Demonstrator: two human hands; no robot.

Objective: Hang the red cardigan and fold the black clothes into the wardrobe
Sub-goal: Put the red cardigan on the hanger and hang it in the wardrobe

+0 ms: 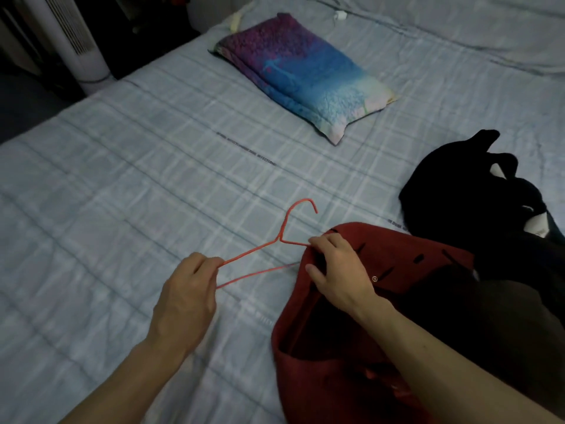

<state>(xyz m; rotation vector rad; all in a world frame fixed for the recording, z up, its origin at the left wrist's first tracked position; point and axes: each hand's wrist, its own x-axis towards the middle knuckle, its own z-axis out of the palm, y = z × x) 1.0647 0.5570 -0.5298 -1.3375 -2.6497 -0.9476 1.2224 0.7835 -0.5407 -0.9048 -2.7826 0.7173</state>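
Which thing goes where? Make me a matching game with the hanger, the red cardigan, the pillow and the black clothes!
Things:
1. hanger
2. red cardigan
3. pillow
4. black clothes

Places:
A. lying alone on the far part of the bed
B. one end pinched by the left hand
C. its edge gripped by the right hand
D. heaped at the right, beyond the red garment

Pairs: 1-B, 2-C, 3-A, 4-D
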